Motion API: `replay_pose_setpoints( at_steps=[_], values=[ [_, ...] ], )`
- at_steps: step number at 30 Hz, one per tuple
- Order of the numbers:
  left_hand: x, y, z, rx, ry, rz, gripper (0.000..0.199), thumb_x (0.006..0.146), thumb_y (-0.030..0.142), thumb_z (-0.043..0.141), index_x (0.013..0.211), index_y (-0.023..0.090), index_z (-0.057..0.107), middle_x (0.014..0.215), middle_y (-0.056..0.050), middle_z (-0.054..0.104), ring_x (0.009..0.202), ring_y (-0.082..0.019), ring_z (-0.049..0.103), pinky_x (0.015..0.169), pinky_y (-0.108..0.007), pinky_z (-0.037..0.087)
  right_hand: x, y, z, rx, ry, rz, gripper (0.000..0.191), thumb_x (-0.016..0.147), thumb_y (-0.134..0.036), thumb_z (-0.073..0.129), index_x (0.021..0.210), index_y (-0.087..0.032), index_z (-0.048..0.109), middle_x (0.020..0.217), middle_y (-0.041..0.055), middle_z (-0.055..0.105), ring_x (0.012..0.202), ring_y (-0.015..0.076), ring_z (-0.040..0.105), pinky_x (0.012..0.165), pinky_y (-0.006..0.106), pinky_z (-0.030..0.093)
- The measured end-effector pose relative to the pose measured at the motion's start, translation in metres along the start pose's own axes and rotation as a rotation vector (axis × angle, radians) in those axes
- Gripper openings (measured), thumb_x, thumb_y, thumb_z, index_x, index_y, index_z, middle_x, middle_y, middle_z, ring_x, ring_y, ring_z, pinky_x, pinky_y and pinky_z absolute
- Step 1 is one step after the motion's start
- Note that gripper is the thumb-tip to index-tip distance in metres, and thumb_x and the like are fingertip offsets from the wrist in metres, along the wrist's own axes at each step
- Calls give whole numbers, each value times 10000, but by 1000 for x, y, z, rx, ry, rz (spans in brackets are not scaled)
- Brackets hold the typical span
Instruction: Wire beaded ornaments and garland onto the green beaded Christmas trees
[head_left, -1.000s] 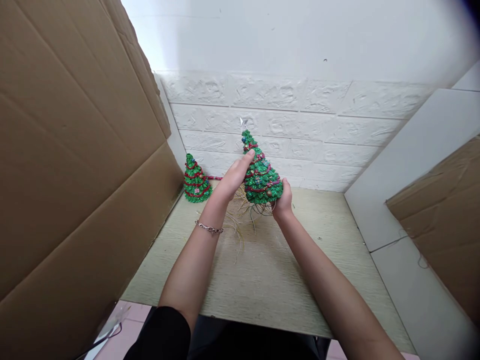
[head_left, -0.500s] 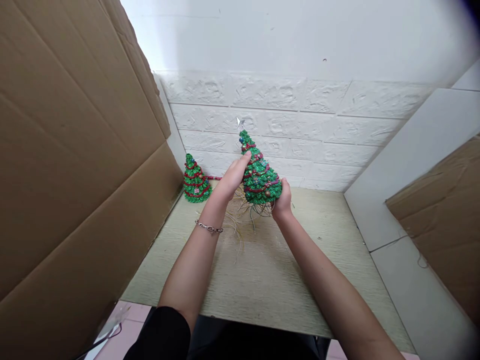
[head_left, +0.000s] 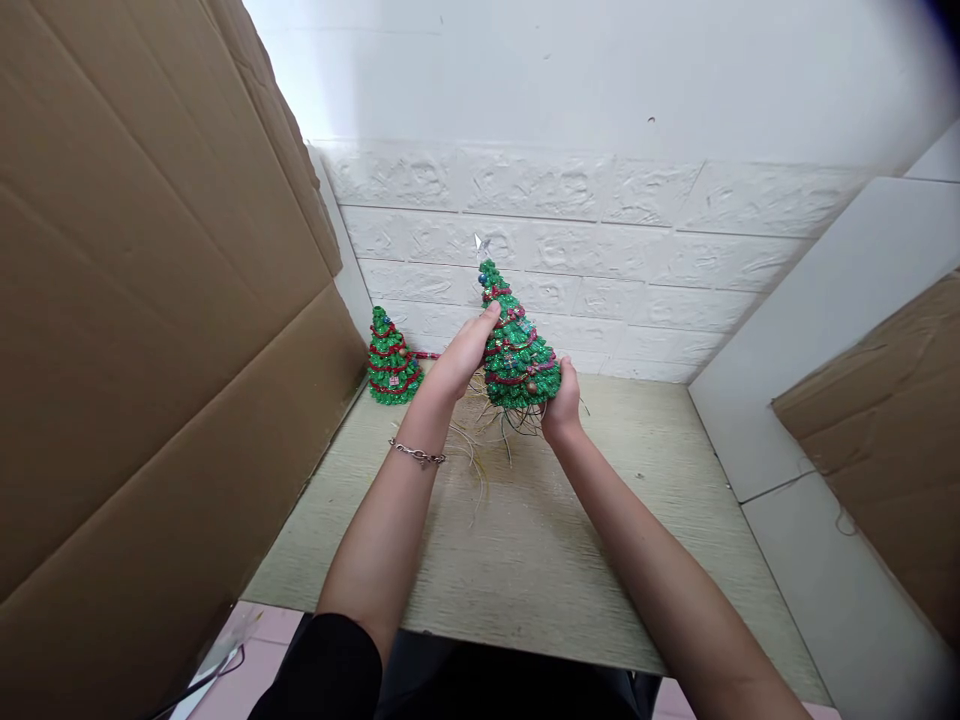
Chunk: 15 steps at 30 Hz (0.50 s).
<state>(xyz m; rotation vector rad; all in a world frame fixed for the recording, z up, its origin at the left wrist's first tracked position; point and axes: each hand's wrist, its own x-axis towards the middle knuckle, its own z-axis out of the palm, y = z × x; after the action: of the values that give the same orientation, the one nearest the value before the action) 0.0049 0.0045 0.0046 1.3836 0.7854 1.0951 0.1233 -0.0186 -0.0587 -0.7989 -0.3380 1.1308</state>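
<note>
Between my two hands a small green Christmas tree point(head_left: 523, 350) is held above the table, its tip leaning to the left. It has glittery branches, red garlands, little baubles and a silvery star point(head_left: 481, 243) on top. My left hand point(head_left: 466, 352) is closed on its left side, thumb across the front. My right hand point(head_left: 564, 402) grips the lower right edge, its fingers mostly hidden under the base. Thin wires point(head_left: 513, 424) hang below the tree. A second decorated tree point(head_left: 394, 362), with no star on its tip, stands upright on the table to the left.
Loose pale and yellowish strands point(head_left: 478, 470) lie on the wooden table point(head_left: 517, 570) beneath my hands. A red stick-like thing point(head_left: 426, 355) lies behind. Brown cardboard point(head_left: 172, 300) walls the left, a white panel with cardboard point(head_left: 892, 420) the right, and a white brick-pattern wall point(head_left: 652, 250) the back.
The held tree and my right hand have shifted very slightly to the left. Both hands keep the same hold, and the standing tree stays put.
</note>
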Motion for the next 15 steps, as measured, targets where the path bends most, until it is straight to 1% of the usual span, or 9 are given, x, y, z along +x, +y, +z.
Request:
replay_pose_setpoints(
  at_steps=[4, 7, 10, 13, 15],
  values=[
    [0, 0, 0, -3, 25, -10, 403, 935, 537, 472, 1049, 200, 663, 1129, -77, 710, 1192, -252, 600, 1104, -408, 433, -1, 1, -1, -8, -2, -11, 363, 986, -312, 343, 790, -189, 623, 704, -39, 680, 658, 127, 638, 622, 231, 489],
    [0, -1, 0, -28, 27, -28, 402, 915, 548, 511, 1045, 194, 648, 1132, -86, 704, 1193, -258, 601, 1099, -409, 438, -1, 0, -1, -17, -14, -23, 373, 982, -308, 331, 788, -187, 627, 716, -32, 683, 678, 132, 641, 643, 237, 492],
    [2, -3, -1, -38, 34, -35, 431, 875, 570, 573, 1052, 182, 633, 1185, -108, 682, 1207, -278, 593, 1089, -421, 446, -1, 0, 0, -37, -22, -24, 380, 979, -317, 325, 779, -189, 621, 719, -25, 681, 681, 139, 639, 655, 248, 497],
    [5, -9, -1, -18, 43, -6, 482, 823, 602, 622, 1052, 179, 642, 1182, -134, 676, 1218, -311, 581, 1068, -456, 461, 0, 0, 0, -52, -39, -42, 389, 978, -315, 308, 771, -191, 614, 719, -20, 676, 687, 135, 638, 693, 249, 500],
    [7, -12, -2, 10, 67, 61, 497, 799, 623, 635, 1035, 186, 656, 1135, -140, 686, 1208, -329, 583, 1036, -483, 482, 1, 0, -1, -63, -52, -56, 393, 975, -317, 299, 768, -192, 609, 723, -17, 672, 691, 135, 635, 714, 251, 499]
  ],
)
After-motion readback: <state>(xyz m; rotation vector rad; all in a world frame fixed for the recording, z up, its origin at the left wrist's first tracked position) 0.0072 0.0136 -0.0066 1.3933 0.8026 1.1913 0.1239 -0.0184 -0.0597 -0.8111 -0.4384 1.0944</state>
